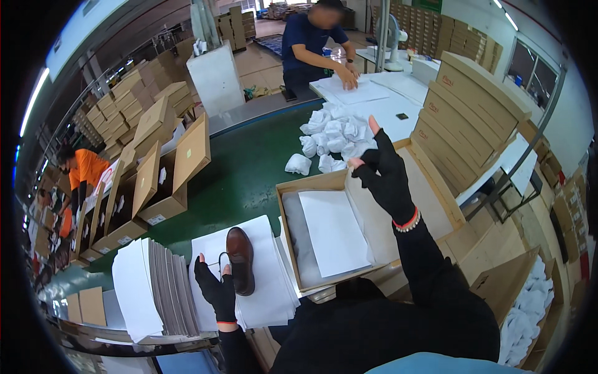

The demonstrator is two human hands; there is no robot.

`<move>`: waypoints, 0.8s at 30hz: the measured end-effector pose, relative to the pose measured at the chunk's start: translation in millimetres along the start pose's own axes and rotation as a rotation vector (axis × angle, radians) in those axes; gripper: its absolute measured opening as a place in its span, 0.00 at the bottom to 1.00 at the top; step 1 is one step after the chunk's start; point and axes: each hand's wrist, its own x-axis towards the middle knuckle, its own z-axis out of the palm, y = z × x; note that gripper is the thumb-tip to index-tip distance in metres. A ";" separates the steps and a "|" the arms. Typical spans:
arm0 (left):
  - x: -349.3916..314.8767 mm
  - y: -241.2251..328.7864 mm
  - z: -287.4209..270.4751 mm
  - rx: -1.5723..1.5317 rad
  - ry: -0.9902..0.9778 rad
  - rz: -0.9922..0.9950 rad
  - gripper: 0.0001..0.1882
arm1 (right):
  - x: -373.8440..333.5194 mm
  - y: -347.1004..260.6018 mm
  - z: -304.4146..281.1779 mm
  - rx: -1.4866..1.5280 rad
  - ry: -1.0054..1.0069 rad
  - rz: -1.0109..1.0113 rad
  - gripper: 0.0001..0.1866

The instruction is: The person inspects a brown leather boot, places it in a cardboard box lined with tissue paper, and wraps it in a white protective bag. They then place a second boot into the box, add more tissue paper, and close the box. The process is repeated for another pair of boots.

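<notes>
A brown leather shoe (240,260) lies on white paper sheets (268,305). My left hand (215,288), in a black fingerless glove, is beside its left side with thumb and forefinger apart. A thin dark loop (222,260) shows between that hand and the shoe; I cannot tell whether the hand touches it. My right hand (386,181), gloved the same way, is raised over the open cardboard box (327,284) with thumb and forefinger spread, holding nothing visible. White paper (333,230) lies in the box. Beyond it, a heap of crumpled white paper balls (336,131) sits near my right fingertips.
Stacked grey-edged sheets (171,287) stand left of the shoe. Open shoe boxes (165,202) line the green table (243,159). Closed boxes (467,118) are piled at right, above a carton of paper balls (526,311). A co-worker (311,47) handles paper across the table.
</notes>
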 end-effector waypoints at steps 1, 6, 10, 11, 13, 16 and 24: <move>0.2 -4.6 -2.1 0.010 -0.031 -0.003 0.36 | -3.5 -2.4 0.6 0.012 -0.010 0.005 0.43; 5.9 -14.2 -0.6 0.026 -0.186 0.015 0.39 | -10.5 -15.6 -8.6 0.036 -0.038 0.041 0.46; 13.2 -10.8 7.3 0.024 -0.288 -0.009 0.39 | -15.0 -31.8 -10.0 0.065 0.003 -0.058 0.46; 14.7 -8.4 9.7 0.022 -0.311 -0.010 0.39 | -14.8 -32.6 -9.6 0.066 0.009 -0.073 0.46; 14.8 -5.0 11.2 0.064 -0.352 -0.038 0.39 | -15.7 -32.8 -8.4 0.068 0.025 -0.102 0.46; 11.8 -8.5 15.5 0.094 -0.389 -0.055 0.40 | -7.1 -13.6 -4.0 0.029 -0.071 0.001 0.47; 10.0 -2.5 21.1 0.212 -0.418 -0.092 0.41 | -13.6 -11.3 3.7 0.060 -0.102 0.020 0.47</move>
